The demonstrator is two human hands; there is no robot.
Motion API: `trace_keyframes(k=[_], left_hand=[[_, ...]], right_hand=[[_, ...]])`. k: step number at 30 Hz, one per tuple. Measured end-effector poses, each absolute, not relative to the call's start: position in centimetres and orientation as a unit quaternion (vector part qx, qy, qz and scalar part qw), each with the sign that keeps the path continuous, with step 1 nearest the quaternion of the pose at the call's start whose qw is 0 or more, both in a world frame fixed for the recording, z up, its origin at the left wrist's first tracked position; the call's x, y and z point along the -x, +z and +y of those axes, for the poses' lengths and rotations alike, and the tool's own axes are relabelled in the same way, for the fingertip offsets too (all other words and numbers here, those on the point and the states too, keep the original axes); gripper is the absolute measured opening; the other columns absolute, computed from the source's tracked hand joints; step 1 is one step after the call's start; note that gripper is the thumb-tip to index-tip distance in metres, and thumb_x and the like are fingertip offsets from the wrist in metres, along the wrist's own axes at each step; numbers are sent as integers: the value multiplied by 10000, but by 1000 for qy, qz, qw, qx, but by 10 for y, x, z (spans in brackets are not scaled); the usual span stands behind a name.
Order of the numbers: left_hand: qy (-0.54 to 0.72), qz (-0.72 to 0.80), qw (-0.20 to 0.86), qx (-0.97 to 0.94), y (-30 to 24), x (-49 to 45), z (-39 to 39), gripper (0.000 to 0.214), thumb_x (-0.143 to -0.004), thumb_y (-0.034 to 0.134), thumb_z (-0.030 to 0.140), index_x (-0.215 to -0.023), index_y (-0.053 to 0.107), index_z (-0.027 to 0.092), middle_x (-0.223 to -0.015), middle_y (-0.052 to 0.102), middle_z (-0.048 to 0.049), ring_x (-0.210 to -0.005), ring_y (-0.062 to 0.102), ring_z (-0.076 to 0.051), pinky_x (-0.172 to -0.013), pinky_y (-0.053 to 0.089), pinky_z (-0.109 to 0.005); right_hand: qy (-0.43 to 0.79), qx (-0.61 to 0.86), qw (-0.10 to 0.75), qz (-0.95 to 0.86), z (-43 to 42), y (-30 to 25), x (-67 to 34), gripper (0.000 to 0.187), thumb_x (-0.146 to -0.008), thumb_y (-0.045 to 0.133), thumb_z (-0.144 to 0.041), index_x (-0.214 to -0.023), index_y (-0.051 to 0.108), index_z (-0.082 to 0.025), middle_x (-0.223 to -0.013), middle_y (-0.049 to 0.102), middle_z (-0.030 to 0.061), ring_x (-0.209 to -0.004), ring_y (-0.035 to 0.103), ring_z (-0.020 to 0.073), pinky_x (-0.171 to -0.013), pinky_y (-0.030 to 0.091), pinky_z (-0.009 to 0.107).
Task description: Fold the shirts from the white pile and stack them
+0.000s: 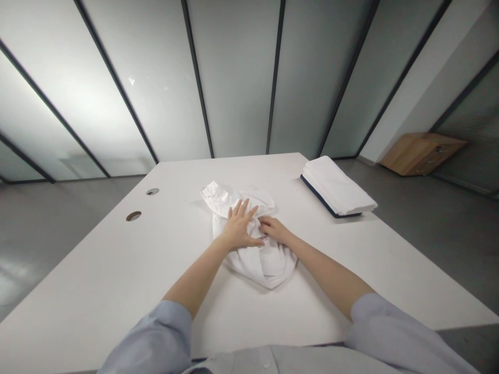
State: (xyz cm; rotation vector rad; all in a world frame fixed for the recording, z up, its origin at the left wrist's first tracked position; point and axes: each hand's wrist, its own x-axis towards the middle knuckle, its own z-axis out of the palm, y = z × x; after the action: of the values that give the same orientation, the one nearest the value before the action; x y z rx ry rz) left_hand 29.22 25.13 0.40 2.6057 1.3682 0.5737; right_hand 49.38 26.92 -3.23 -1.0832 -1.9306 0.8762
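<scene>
A crumpled white garment (257, 259) lies in the middle of the white table (117, 280). My left hand (240, 224) rests flat on top of it with the fingers stretched out and spread. My right hand (273, 228) sits just beside the left, its fingers curled and pinching a fold of the white cloth. Both forearms reach in from the bottom of the view, in light blue sleeves pushed up.
A stack of folded white cloth with a dark blue layer underneath (337, 188) lies at the table's far right. Two round cable holes (133, 215) are at the far left. A wooden cabinet (421, 153) stands on the floor by the glass wall.
</scene>
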Motion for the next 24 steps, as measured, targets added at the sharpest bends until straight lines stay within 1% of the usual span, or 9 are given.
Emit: trace_keyframes(k=[2, 4, 7, 10, 12, 15, 20, 22, 24], left_hand=[[84, 472, 107, -871, 2, -297, 249, 1155, -479, 713, 773, -1465, 316, 321, -1579, 145, -165, -1429, 76, -449, -1071, 112, -693], [27, 497, 132, -857, -2, -301, 250, 1112, -503, 698, 774, -1460, 318, 352, -1566, 180, -172, -1420, 108, -460, -1044, 119, -721], [25, 528, 126, -840, -4, -307, 254, 859, -652, 650, 700, -1408, 405, 374, -1504, 308, -159, -1389, 236, -432, -1038, 174, -705], [46, 556, 100, -824, -3, -307, 260, 587, -782, 585, 564, -1329, 511, 361, -1400, 430, -140, -1312, 383, -388, -1031, 259, -653], [52, 579, 77, -810, -2, -296, 268, 497, -819, 556, 467, -1298, 545, 333, -1343, 479, -138, -1255, 453, -361, -1010, 329, -598], [52, 641, 44, -765, 0, -254, 286, 448, -834, 520, 366, -1273, 567, 286, -1277, 533, -142, -1180, 521, -331, -958, 410, -509], [49, 741, 27, -669, 11, -143, 302, 447, -797, 526, 300, -1235, 595, 242, -1247, 581, -132, -1149, 558, -288, -959, 424, -417], [61, 719, 72, -688, 20, -102, 296, 427, -733, 562, 260, -1149, 648, 219, -1195, 631, -106, -1138, 569, -265, -974, 419, -357], [55, 681, 204, -701, 32, -69, 286, 359, -688, 588, 275, -1028, 695, 232, -1088, 689, -52, -1065, 608, -237, -932, 450, -306]], right_hand=[[323, 491, 481, -651, 278, -35, -506, 213, -731, 456, -299, -666, 639, -211, -725, 680, 27, -764, 617, 201, -780, 487, 332], [284, 554, 579, -526, 288, -38, -521, 179, -685, 436, -284, -594, 578, -225, -638, 635, 14, -719, 597, 192, -749, 484, 319], [275, 590, 651, -390, 299, -43, -538, 121, -633, 441, -280, -596, 544, -228, -560, 573, -9, -635, 563, 178, -669, 469, 297], [287, 583, 654, -387, 301, -45, -543, 122, -619, 460, -290, -628, 560, -220, -544, 562, -18, -607, 553, 171, -621, 444, 281], [285, 580, 646, -407, 300, -45, -542, 132, -619, 469, -302, -636, 568, -217, -538, 558, -21, -602, 552, 170, -605, 432, 277], [281, 586, 644, -404, 299, -44, -540, 133, -611, 469, -307, -625, 564, -215, -523, 546, -22, -592, 549, 169, -591, 428, 276], [295, 581, 643, -402, 300, -45, -540, 132, -602, 488, -312, -618, 567, -208, -515, 540, -19, -569, 530, 163, -544, 393, 265], [294, 581, 629, -424, 300, -45, -539, 147, -606, 487, -322, -620, 576, -205, -518, 541, -16, -565, 519, 161, -524, 371, 260], [290, 583, 616, -443, 299, -45, -537, 165, -610, 482, -335, -620, 584, -206, -525, 546, -13, -569, 515, 162, -515, 358, 257]])
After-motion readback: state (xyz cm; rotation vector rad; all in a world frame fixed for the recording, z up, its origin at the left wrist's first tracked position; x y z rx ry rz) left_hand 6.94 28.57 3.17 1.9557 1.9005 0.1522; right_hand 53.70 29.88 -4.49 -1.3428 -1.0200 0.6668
